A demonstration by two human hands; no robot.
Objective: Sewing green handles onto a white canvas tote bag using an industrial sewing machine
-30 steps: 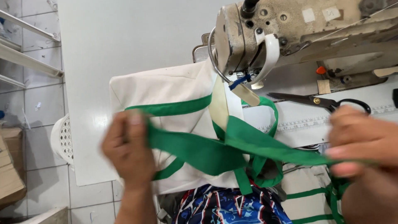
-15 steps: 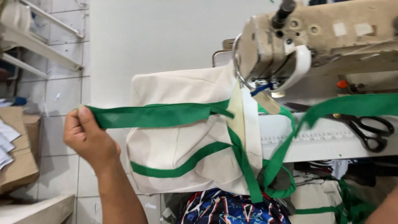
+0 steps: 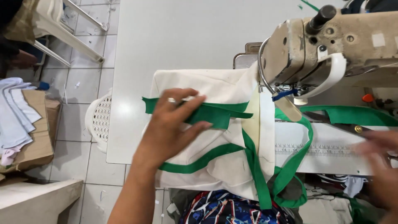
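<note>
My left hand lies flat on a folded green fabric strap, pressing it onto a cream cloth bag with green trim. The bag hangs over the near edge of the white table, just left of a beige sewing machine. My right hand is blurred at the right edge, over the ruler strip on the machine bed, near another length of green strap. Its fingers look spread, with nothing clearly in them.
A white plastic basket stands on the tiled floor left of the table. A cardboard box with folded pale cloth sits at far left. White chair legs cross the top left. Patterned blue fabric is below the bag.
My left hand came in from the far left, where it held the strap stretched out, and now presses the folded strap on the bag. My right hand has come back into view at right.
</note>
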